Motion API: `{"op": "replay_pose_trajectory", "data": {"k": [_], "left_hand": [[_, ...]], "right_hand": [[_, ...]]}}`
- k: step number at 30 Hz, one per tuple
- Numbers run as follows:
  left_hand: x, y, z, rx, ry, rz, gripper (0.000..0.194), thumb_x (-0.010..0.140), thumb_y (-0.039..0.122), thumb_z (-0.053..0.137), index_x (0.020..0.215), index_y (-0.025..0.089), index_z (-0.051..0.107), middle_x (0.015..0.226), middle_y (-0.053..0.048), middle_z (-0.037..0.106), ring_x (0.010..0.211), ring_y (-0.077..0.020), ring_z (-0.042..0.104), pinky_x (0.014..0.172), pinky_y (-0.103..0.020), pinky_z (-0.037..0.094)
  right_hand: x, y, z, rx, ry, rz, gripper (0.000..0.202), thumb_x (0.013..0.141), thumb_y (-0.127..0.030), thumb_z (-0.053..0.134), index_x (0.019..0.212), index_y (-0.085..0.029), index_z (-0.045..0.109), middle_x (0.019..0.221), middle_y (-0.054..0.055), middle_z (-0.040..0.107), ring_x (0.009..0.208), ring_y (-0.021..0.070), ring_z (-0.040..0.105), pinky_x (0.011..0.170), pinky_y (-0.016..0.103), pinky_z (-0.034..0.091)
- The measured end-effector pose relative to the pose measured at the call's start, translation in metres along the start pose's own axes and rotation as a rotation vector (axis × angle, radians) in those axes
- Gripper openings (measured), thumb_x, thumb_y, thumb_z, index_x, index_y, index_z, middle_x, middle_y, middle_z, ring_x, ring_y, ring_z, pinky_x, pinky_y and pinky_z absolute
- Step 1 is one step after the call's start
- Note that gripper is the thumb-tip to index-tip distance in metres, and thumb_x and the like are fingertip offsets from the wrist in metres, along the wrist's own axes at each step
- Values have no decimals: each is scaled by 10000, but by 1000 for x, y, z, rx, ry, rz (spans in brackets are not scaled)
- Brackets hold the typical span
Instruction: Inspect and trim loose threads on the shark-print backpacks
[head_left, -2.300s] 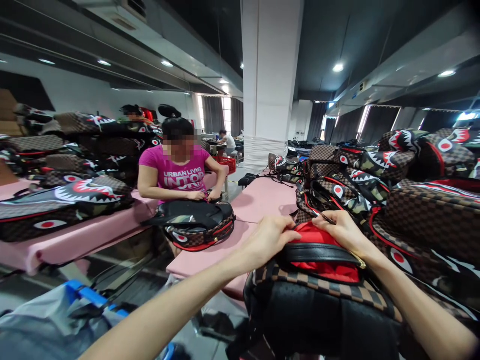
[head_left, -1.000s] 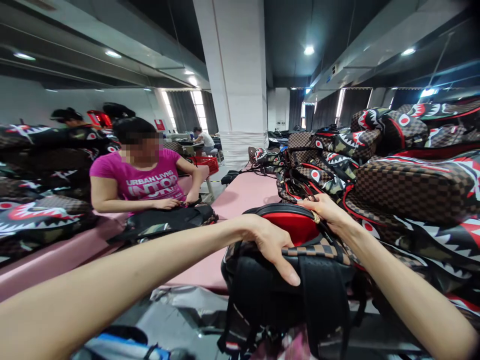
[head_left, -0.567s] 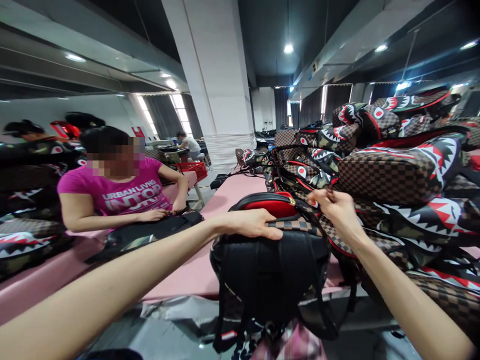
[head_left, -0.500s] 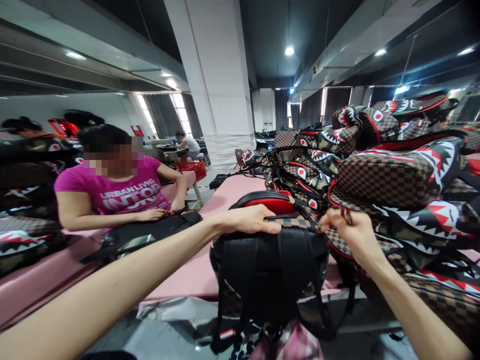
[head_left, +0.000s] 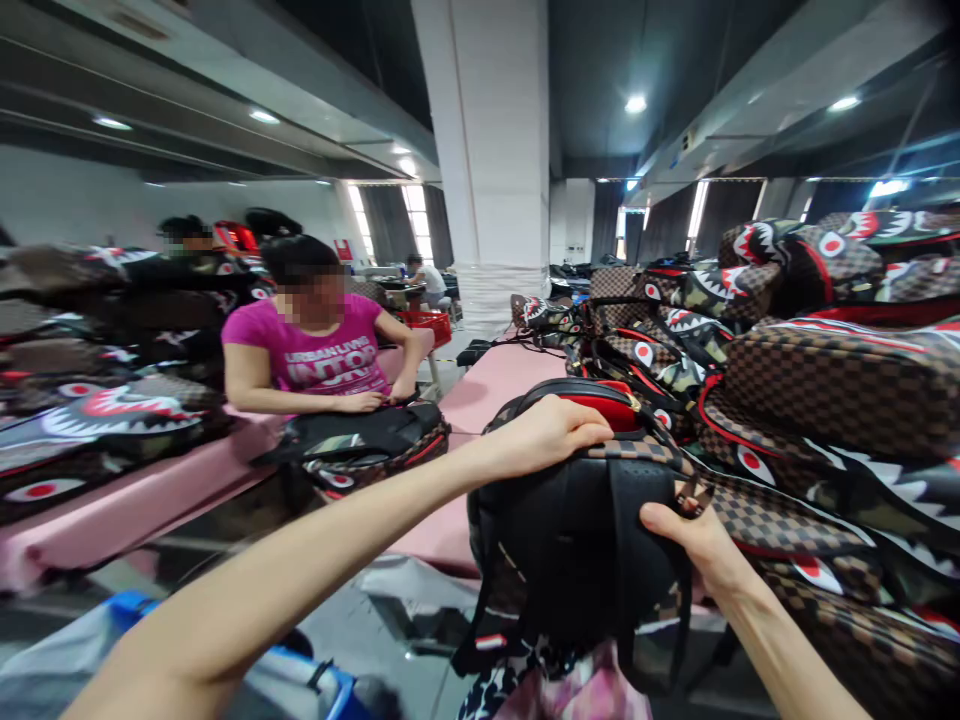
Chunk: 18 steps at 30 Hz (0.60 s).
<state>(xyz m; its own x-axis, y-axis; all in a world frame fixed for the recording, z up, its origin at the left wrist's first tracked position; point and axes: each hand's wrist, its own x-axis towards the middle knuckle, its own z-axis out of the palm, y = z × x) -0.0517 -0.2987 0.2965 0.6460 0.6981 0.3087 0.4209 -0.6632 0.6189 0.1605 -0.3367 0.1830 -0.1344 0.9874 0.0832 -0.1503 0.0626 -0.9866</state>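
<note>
A backpack (head_left: 577, 540) with a black back panel, brown checkered sides and a red lining stands at the near edge of the pink table (head_left: 510, 385), straps hanging toward me. My left hand (head_left: 555, 432) lies over its top rim, fingers curled on the checkered edge. My right hand (head_left: 694, 530) grips the backpack's right side, thumb pressed on the black panel.
A heap of checkered shark-mouth backpacks (head_left: 810, 370) fills the table's right side. Across the aisle a person in a pink shirt (head_left: 322, 355) handles another backpack (head_left: 367, 445) on a second pink table (head_left: 135, 495). A white pillar (head_left: 491, 160) stands behind. A blue-framed bag (head_left: 300, 670) sits low left.
My right hand came down from the zipper at the top right to the backpack's right side. The left hand stayed on the top rim. The view swung to the left.
</note>
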Motion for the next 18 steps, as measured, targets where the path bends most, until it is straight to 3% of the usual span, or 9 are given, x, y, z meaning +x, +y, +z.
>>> {"op": "replay_pose_trajectory", "data": {"k": [2, 4, 6, 10, 12, 14, 18], "left_hand": [[-29, 5, -10, 84, 278, -11, 248, 787, 377, 525, 840, 176, 662, 838, -22, 658, 807, -155, 567, 755, -232, 418], [-63, -2, -15, 55, 445, -229, 353, 813, 449, 462, 772, 153, 649, 726, -35, 647, 697, -150, 574, 670, -233, 436], [-89, -18, -8, -92, 384, -465, 503, 810, 552, 396, 628, 135, 610, 585, -40, 601, 562, -143, 546, 555, -234, 423], [-98, -39, 33, -455, 277, -521, 523, 740, 623, 484, 597, 127, 568, 593, -32, 584, 561, -129, 524, 528, -224, 401], [-91, -27, 50, -740, 293, -521, 490, 731, 597, 518, 696, 116, 608, 669, -55, 621, 607, -138, 556, 546, -226, 427], [-88, -2, 53, -945, 312, -503, 439, 710, 519, 584, 846, 107, 648, 789, -89, 659, 698, -162, 601, 594, -230, 463], [-84, 41, 25, -1022, 355, -337, 459, 717, 407, 633, 1066, 108, 628, 895, -91, 679, 763, -198, 643, 613, -236, 497]], "right_hand": [[5, -1, -3, -17, -5, -31, 397, 589, -430, 759, 891, -185, 673, 857, 86, 703, 826, 269, 653, 762, 409, 527], [9, -2, -4, -13, -22, -44, 352, 613, -419, 748, 871, -189, 681, 834, 80, 706, 800, 264, 658, 774, 411, 523], [12, -4, -3, -4, -38, -39, 335, 619, -398, 750, 877, -195, 681, 825, 71, 707, 768, 252, 662, 784, 415, 520], [10, -3, 2, 19, -26, 9, 313, 582, -384, 772, 811, -193, 674, 778, 72, 704, 715, 254, 664, 735, 415, 533], [-2, -4, 3, 26, 15, 28, 316, 553, -403, 778, 761, -194, 664, 739, 79, 698, 676, 268, 663, 660, 410, 542], [-22, -12, 2, 16, 64, 27, 334, 537, -443, 771, 743, -206, 658, 715, 84, 692, 636, 282, 657, 572, 398, 537], [-56, -55, 4, -118, 226, -105, 363, 595, -552, 694, 808, -263, 644, 735, 75, 686, 639, 276, 655, 544, 389, 527]]}}
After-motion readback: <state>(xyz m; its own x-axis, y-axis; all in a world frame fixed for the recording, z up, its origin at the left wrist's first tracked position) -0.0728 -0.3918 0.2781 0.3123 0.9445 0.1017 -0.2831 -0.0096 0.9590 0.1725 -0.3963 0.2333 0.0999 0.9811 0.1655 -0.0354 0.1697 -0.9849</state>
